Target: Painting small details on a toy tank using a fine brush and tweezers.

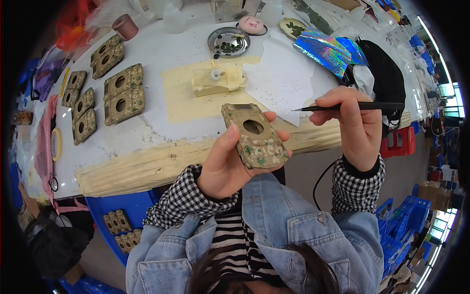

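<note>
A camouflage-painted model tank hull (268, 149) with a round hole in its top rests tilted in my left hand (223, 166), thumb on one side and fingertips on the other. My right hand (360, 125) is closed on slim black tweezers (379, 105). Their tips point left, above a white sheet of paper (281, 63) sprinkled with tiny specks, and stay apart from the hull. Whether the tips pinch anything is too small to tell. Just beyond the hull sits a tape-covered block (208, 88) with a small white cup-like piece on top.
Several similar hulls (125, 83) lie on the table's left side. A round metal dish (210, 46) holds small dark green parts, near a pink round case (250, 25). Iridescent foil (320, 51) and a black cloth item (387, 73) lie right. More hulls fill a blue bin (105, 201) below.
</note>
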